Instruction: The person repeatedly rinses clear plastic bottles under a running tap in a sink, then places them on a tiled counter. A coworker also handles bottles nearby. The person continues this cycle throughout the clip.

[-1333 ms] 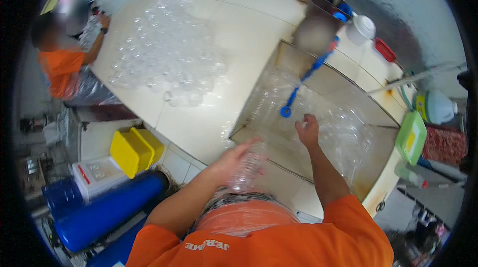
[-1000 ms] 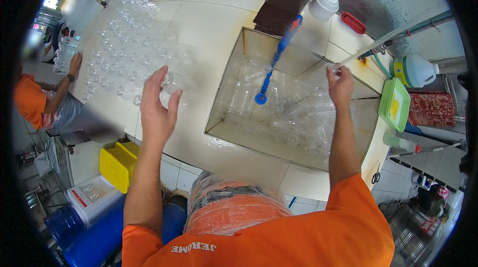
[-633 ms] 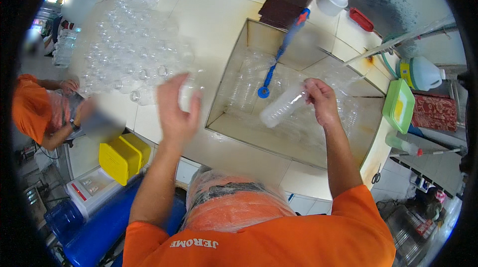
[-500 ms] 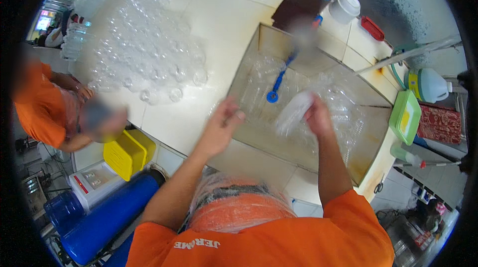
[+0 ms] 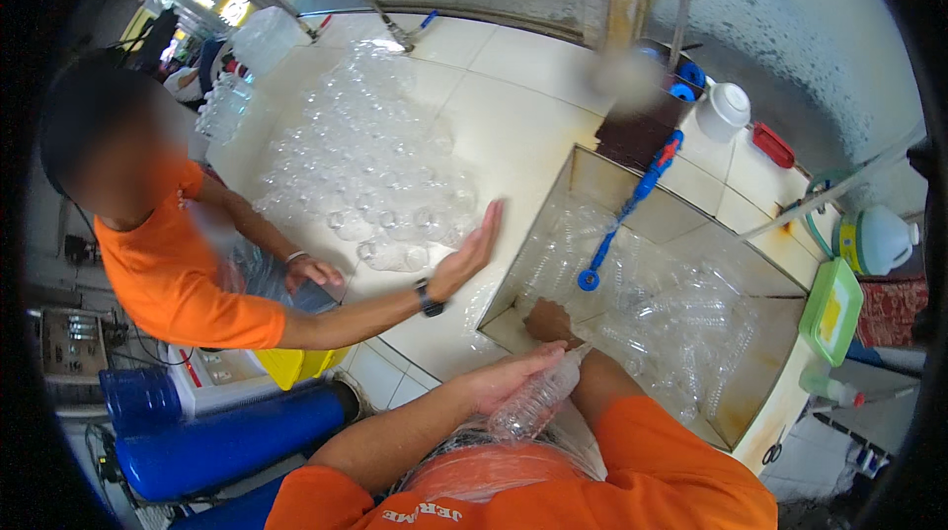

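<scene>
My left hand (image 5: 518,377) is closed around a clear ribbed plastic bottle (image 5: 541,402), held low in front of my plastic-covered apron. Crossing beyond it, my right hand (image 5: 549,321) is down in the left corner of the tiled sink (image 5: 509,330), fingers curled; whatever it may hold is hidden. Many clear bottles (image 5: 671,323) lie in the sink. Among them stretches a blue valve tube (image 5: 614,234) with a round end.
Beside me, a co-worker's open hand (image 5: 472,255) reaches to the edge of a large group of clear bottles (image 5: 365,155) on the white tiled counter (image 5: 513,85). A green tray (image 5: 831,313) and a jug (image 5: 874,242) stand right of the sink.
The bottle has gone from my right hand over the sink to my left hand near my apron. My right hand has moved left and down. The co-worker has leaned in, arm outstretched.
</scene>
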The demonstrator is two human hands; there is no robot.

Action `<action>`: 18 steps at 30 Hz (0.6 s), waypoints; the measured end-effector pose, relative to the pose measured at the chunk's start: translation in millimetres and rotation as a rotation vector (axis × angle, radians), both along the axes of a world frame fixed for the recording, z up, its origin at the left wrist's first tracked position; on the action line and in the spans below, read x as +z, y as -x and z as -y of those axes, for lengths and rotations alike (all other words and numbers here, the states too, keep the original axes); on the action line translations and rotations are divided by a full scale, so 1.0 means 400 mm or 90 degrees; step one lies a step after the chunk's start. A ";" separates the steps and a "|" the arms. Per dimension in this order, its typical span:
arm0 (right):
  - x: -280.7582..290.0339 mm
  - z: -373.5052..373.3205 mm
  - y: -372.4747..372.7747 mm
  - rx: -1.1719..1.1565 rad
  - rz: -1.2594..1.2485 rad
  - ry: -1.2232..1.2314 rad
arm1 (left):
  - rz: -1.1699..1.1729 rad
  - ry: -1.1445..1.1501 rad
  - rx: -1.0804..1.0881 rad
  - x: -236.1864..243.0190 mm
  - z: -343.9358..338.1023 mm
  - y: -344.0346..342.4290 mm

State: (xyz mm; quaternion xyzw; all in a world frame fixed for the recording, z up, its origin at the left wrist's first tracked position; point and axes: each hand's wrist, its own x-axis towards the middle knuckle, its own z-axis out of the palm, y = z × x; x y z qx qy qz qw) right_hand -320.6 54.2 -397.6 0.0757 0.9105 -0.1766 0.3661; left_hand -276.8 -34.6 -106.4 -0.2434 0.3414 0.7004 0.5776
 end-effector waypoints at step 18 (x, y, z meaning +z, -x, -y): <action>0.428 -0.734 0.069 -0.383 -0.554 0.220 | -0.182 0.107 0.321 0.043 0.184 0.101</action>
